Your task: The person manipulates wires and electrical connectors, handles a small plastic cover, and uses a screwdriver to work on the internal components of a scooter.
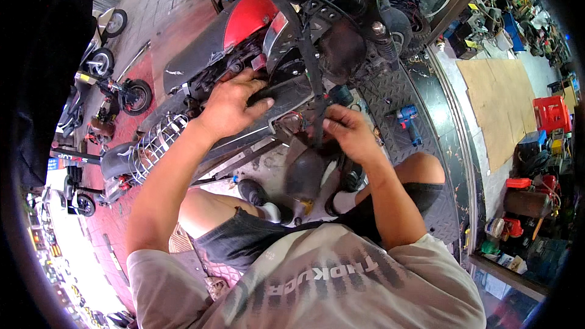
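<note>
A small electric scooter with a black and red seat (219, 31) lies before me, its inner parts exposed. My left hand (230, 105) rests on the dark frame just under the seat, fingers stretched toward the parts there and thumb apart; it appears to hold nothing. To the right, my right hand (352, 133) is closed in a pinch beside a black strap (312, 67) and the opened wiring bay (292, 123). What its fingertips hold is hidden. Below the bay, a dark wheel (303, 173) sits between my feet.
A blue cordless drill (407, 123) lies on the diamond-plate floor (390, 94) to my right. A white wire basket (157, 146) is at the scooter's left end. Other scooters (135, 96) stand far left. Cardboard (496, 106), a red stool (551, 114) and tools lie right.
</note>
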